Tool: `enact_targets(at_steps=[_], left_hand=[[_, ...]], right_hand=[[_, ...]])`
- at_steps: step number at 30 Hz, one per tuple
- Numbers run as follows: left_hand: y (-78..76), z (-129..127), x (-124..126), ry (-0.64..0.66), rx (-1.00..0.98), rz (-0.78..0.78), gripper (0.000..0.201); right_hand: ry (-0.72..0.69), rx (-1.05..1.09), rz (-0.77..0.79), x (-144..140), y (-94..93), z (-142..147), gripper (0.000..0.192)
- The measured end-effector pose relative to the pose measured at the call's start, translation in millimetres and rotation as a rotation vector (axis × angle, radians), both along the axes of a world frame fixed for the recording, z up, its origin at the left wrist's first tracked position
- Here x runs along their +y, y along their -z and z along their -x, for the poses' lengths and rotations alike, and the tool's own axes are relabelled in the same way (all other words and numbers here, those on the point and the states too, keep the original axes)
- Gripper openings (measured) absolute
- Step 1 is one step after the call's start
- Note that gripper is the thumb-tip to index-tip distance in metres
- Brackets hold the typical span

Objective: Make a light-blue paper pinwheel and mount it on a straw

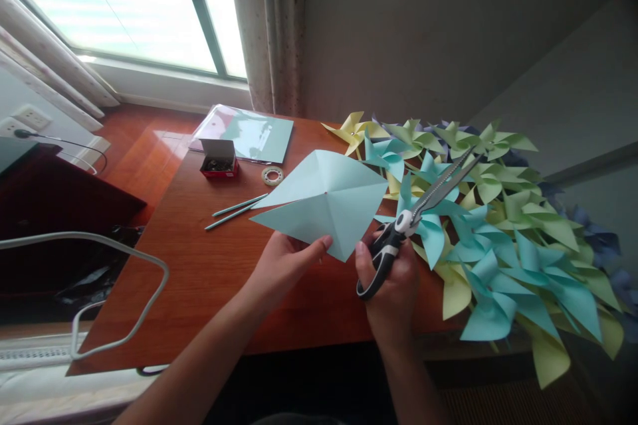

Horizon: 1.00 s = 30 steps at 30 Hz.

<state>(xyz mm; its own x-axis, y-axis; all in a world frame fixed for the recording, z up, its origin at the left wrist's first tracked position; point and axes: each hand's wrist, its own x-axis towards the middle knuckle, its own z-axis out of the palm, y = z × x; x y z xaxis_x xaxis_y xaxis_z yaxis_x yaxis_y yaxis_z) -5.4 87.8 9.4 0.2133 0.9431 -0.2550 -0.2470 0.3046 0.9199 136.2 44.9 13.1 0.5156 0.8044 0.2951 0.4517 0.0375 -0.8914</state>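
Paper square point(326, 202), pale blue and creased along both diagonals, held above the worktop point(209, 279) with one corner pinched in the fingers point(323, 242) of the left hand point(284, 265). The right hand point(393, 285), fingers closed through the black handles, grips the scissors point(413, 216), whose blades lie shut and point away over the pile, its thumb near the same corner. The step appears to be cutting along the creases; the next move would call for opening the blades and aligning them with a crease. Both forearms reach forward, wrists slightly raised. Beyond: finished pinwheels point(498, 239) heaped at right; two pencils point(236, 209), a tape roll point(272, 175), a small red box point(218, 159) and a paper stack point(249, 133) farther back.
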Motion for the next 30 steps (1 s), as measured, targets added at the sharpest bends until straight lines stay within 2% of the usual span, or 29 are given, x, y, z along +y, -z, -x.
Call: enact_targets(at_steps=[3,6,9,13,16,20,26,30], left_hand=[[1.7,3,2,-0.074,0.053,-0.039,0.022],[2.1,7,3,-0.112,0.073,-0.061,0.025],[1.3,8,3,-0.138,0.063,-0.062,0.024],[0.5,9,3,-0.173,0.043,-0.073,0.022],[1.0,9,3,-0.175,0.023,-0.08,0.021],[1.0,8,2,-0.133,-0.002,-0.099,0.021],[0.4,8,1,-0.097,-0.014,-0.095,0.019],[2.3,8,1,-0.102,0.02,-0.098,0.022]], right_hand=[[-0.136,0.08,0.106,-11,3.6,-13,0.023],[-0.396,0.242,0.241,-29,5.2,-28,0.034],[-0.43,0.398,0.4,-49,1.5,-39,0.047],[-0.467,0.352,0.604,-66,-8.1,-50,0.05],[-0.529,0.315,0.697,-72,-11.4,-53,0.05],[-0.503,0.349,0.751,-74,-9.5,-47,0.051],[-0.602,0.468,0.762,-69,-9.4,-40,0.06],[-0.62,0.514,0.771,-67,-11.8,-38,0.063]])
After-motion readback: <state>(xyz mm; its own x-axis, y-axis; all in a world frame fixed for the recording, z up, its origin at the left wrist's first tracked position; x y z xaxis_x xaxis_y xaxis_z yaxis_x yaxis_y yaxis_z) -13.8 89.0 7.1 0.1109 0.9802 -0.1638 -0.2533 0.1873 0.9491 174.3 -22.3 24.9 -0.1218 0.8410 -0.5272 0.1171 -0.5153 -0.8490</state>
